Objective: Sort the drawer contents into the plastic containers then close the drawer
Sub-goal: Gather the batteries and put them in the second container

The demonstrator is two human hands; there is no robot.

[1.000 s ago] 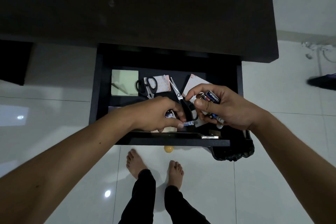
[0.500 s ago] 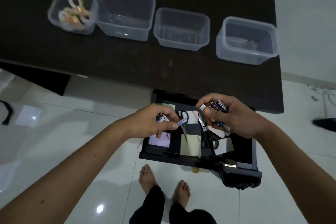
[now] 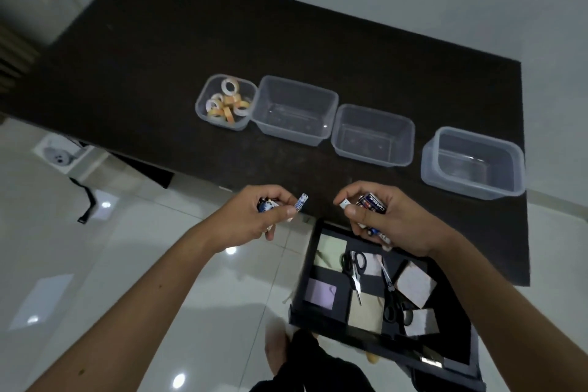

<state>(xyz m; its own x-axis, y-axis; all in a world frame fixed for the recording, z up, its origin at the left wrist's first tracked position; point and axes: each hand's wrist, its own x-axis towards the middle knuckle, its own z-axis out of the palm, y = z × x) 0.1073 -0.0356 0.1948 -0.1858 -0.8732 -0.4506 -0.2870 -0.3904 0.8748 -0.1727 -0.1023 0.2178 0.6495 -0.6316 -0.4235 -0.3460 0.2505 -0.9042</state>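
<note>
Head view, hard to make out: the lower frame is smeared by motion; the drawer's [image 3: 378, 344] near right corner runs off the bottom edge, and what lies under the right wrist is hidden.
Left hand [image 3: 254, 219]: raised over the floor, just off the desk's [image 3: 222, 41] near edge, fingers curled round a small bundle of batteries [image 3: 266, 204], with one slim battery [image 3: 300, 202] pinched at the thumb tip and sticking up.
Right hand [image 3: 394, 226]: above the drawer's far edge, fingers wrapped round several batteries, a dark labelled one [image 3: 374, 203] uppermost and a pale end at the fingertips.
Containers: four clear tubs in a row near the desk's near edge; the leftmost tub [image 3: 226, 102] holds tape rolls [image 3: 226, 100], the second tub [image 3: 296, 110], third tub [image 3: 373, 134] and rightmost tub [image 3: 474, 162] show only bare bottoms.
Drawer: open below the desk's near edge, holding two scissors [image 3: 353, 267] and paper pads [image 3: 413, 283].
</note>
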